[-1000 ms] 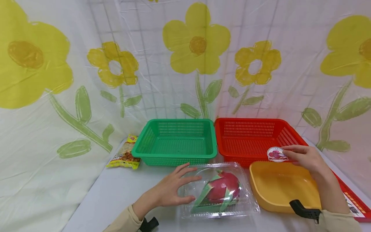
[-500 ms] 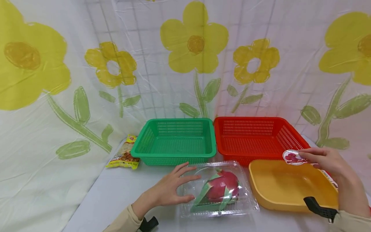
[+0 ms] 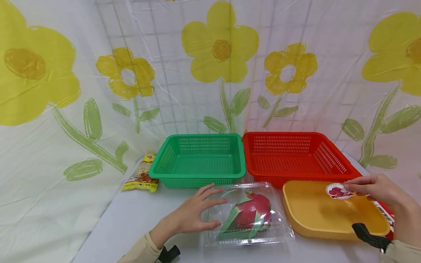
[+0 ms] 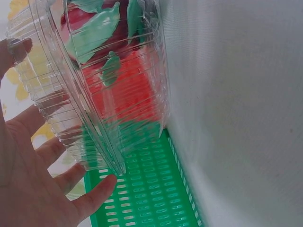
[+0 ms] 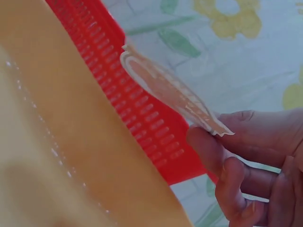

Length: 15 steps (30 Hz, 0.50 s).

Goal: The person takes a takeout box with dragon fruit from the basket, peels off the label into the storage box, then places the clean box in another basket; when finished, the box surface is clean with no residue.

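Note:
My right hand [image 3: 383,190] pinches one edge of a round dragon fruit sticker [image 3: 338,191] between thumb and fingertips, above the yellow tray [image 3: 329,219]. Seen nearly edge-on in the right wrist view, the sticker [image 5: 165,90] stays apart from the tray. With fingers spread, my left hand [image 3: 190,215] rests at the left side of a clear plastic clamshell box [image 3: 279,233]. Inside the box lies a pink dragon fruit [image 3: 254,212] with green scales. The left wrist view has the fingers [image 4: 99,194] straight along the box wall.
Behind the box stands a green basket [image 3: 197,182], with a red basket [image 3: 289,179] to its right. A yellow snack bag [image 3: 141,175] leans by the green basket's left side. A red printed sheet [image 3: 386,213] lies partly under my right arm.
My right hand has moved right and slightly down with the sticker, from in front of the red basket to over the yellow tray. The left hand and the box have stayed put.

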Each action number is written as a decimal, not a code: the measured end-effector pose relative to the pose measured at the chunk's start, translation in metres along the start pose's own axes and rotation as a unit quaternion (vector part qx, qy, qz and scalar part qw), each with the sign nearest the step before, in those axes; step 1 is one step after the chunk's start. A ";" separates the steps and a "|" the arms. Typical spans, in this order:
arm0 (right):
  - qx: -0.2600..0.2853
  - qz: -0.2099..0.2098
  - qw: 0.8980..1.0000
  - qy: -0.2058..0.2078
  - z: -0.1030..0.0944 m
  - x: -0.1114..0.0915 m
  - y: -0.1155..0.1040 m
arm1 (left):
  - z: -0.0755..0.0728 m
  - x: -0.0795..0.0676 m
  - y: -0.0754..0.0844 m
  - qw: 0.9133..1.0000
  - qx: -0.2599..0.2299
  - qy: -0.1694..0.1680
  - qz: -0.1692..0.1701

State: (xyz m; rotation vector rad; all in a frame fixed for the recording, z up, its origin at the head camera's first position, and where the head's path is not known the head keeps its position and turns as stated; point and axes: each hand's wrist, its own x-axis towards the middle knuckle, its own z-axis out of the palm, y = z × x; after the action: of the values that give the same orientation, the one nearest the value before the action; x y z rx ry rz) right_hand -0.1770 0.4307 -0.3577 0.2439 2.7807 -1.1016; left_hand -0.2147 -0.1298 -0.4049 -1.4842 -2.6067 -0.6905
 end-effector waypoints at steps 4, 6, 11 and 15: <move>-0.011 0.009 1.000 -0.010 0.000 0.002 0.004 | 0.000 0.000 0.000 1.000 0.000 0.001 -0.001; -0.013 0.012 1.000 -0.016 0.001 0.003 0.005 | 0.000 0.000 0.000 1.000 0.001 0.002 -0.001; -0.011 0.021 0.999 -0.032 0.006 0.005 0.007 | 0.000 0.000 0.000 1.000 0.001 0.003 0.004; -0.003 0.025 0.999 -0.045 0.010 0.007 0.009 | 0.001 0.000 -0.001 1.000 0.003 0.001 0.008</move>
State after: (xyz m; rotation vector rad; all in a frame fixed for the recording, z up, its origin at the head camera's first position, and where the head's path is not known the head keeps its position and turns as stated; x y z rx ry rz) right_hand -0.1811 0.4314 -0.3724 0.2542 2.6847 -1.0650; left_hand -0.2153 -0.1297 -0.4061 -1.4988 -2.5900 -0.6813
